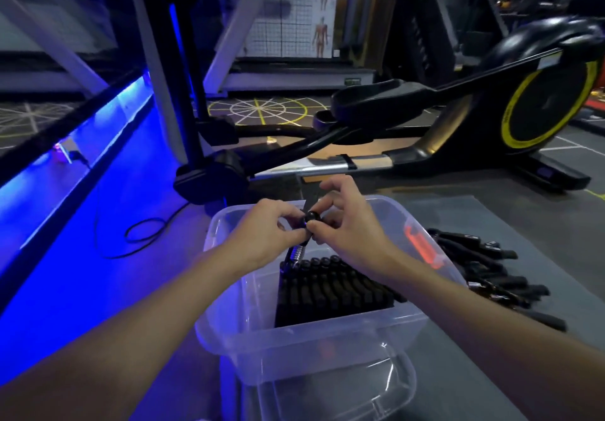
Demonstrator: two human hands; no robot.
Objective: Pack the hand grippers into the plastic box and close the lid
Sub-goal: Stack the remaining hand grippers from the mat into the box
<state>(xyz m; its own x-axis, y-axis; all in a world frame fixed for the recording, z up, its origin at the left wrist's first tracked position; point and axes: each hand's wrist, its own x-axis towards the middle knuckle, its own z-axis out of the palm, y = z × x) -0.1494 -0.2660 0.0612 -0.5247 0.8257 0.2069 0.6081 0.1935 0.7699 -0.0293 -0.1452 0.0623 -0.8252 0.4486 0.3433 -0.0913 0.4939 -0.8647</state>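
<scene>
A clear plastic box stands on the floor mat in front of me. Inside it lies a row of several black hand grippers, packed side by side. Above the box's far end, my left hand and my right hand together pinch one hand gripper. Its black knob shows between my fingertips and its metal spring hangs down below them. A loose pile of several more black hand grippers lies on the mat to the right of the box. The clear lid lies under the box's near end.
A black elliptical trainer with a yellow-ringed wheel stands across the floor beyond the box. A black cable loops on the blue-lit floor at left. An orange-red latch sits on the box's right side. A metal frame rises at back left.
</scene>
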